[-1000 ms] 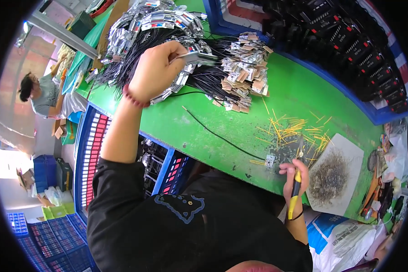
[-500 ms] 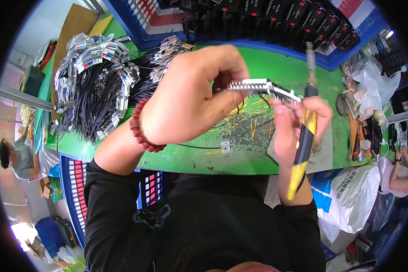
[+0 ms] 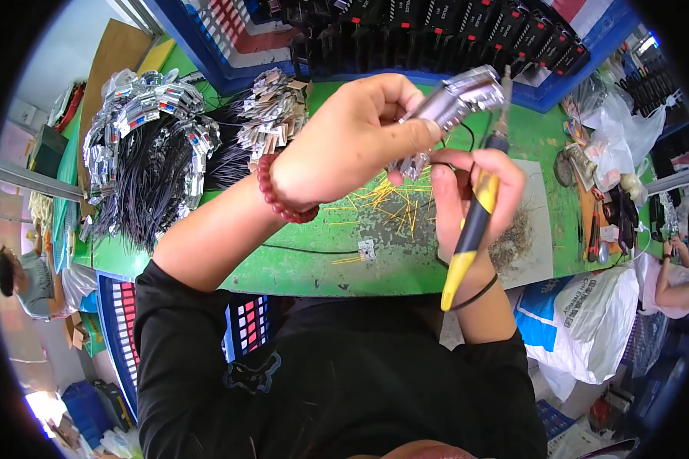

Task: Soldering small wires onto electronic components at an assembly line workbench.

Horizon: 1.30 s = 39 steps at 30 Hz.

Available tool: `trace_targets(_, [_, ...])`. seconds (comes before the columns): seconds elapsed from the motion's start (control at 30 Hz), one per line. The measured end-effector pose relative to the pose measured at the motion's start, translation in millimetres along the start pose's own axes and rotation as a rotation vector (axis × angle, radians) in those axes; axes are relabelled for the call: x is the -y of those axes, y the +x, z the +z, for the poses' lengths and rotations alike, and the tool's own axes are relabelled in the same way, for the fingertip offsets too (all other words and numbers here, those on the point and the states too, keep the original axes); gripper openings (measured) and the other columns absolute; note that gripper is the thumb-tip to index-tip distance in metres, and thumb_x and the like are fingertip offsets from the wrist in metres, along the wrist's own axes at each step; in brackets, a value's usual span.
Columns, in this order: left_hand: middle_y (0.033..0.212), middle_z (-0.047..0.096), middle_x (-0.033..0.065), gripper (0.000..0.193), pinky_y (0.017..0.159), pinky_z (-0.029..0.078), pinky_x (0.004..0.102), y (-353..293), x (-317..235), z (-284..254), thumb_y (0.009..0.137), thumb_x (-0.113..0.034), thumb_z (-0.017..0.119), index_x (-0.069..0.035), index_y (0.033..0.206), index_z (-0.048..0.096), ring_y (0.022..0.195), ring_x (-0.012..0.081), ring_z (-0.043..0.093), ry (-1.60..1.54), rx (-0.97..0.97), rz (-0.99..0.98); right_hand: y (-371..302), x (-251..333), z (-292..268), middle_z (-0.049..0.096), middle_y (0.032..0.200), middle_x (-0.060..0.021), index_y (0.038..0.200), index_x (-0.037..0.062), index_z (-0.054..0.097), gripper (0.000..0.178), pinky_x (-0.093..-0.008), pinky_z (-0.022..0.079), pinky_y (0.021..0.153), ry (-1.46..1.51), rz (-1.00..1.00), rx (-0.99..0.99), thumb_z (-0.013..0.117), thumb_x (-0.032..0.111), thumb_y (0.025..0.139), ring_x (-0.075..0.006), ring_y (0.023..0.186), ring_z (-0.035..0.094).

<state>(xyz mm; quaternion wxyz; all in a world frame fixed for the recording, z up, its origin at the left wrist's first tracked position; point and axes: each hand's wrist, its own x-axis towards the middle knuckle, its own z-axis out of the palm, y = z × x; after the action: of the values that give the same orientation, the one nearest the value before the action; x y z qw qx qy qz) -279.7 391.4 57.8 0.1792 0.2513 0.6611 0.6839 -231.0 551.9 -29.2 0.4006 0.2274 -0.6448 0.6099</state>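
Note:
My left hand is closed on a shiny silver lamp housing, tilted up to the right above the bench. A thin black wire curves below it. In my right hand sits a soldering iron with a yellow and black handle; its tip points away from me, close to the housing's right end. My right thumb and forefinger are near the wire; whether they pinch it I cannot tell. Beneath my hands lie scattered yellow wires. A small white circuit board with black and yellow leads rests nearer me.
Bundled silver modules with black wires pile up on the green bench at left. At the back stands a blue crate holding black cases. A grey board lies to the right, beside pliers. Other people sit at both sides.
My left hand has turned the silver housing, so its shiny outer face now shows and its far end points up. My right hand and the iron have shifted left.

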Motion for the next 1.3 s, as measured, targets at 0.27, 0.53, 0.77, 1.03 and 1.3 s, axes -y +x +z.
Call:
trace_targets(0.27, [0.088,0.065,0.0028,0.013,0.064,0.049,0.0241,-17.0,1.1,-51.5,0.094,-0.011,0.060,-0.001,0.102,0.060,0.074,0.0087,0.060,-0.145,-0.281,0.336,-2.5,-44.1,-42.1,0.062,0.074,-0.0066,0.108,0.0061,0.054,0.030,-0.0281,0.052,0.061,-0.249,-0.056,0.130,0.067,-0.006,0.084,-0.0151,0.066,0.063])
trace_targets(0.53, [0.059,0.050,-0.0041,0.020,0.048,0.035,0.0211,-129.9,141.1,-81.7,0.083,-0.009,0.071,-0.005,0.074,0.054,0.055,0.0025,0.046,0.415,-0.728,-0.150,-54.3,-34.2,-57.1,0.064,0.074,-0.0029,0.102,0.0173,0.062,0.027,-0.0358,0.043,0.055,-0.696,0.104,0.483,0.068,0.003,0.080,-0.0221,0.061,0.060])
trace_targets(0.77, [0.069,0.063,0.0062,0.014,0.059,0.048,0.0379,-158.9,159.0,-73.2,0.073,-0.017,0.071,-0.008,0.080,0.062,0.065,0.0267,0.061,1.192,-0.721,-0.492,-112.1,-39.9,-55.2,0.064,0.071,-0.0058,0.102,0.0133,0.063,0.024,-0.0333,0.049,0.056,-0.442,0.427,0.315,0.064,-0.001,0.082,-0.0224,0.060,0.064])
trace_targets(1.03, [0.110,0.062,0.0146,0.040,0.097,0.042,0.0494,-99.1,112.4,2.1,0.070,-0.004,0.070,-0.003,0.109,0.061,0.104,0.0336,0.058,1.115,-0.194,0.202,-115.4,-27.1,-35.8,0.063,0.072,-0.0023,0.107,0.0119,0.061,0.031,-0.0329,0.047,0.054,-0.262,0.292,0.358,0.067,0.003,0.078,-0.0211,0.062,0.064])
trace_targets(1.3, [0.078,0.064,0.0167,0.013,0.061,0.050,0.0389,-79.7,155.3,32.9,0.082,0.003,0.063,0.000,0.094,0.066,0.067,0.0326,0.063,0.655,-0.058,0.110,-119.3,-15.9,-30.8,0.063,0.077,-0.0095,0.107,0.0075,0.059,0.025,-0.0342,0.049,0.056,-0.180,0.501,0.382,0.070,0.006,0.084,-0.0263,0.062,0.064])
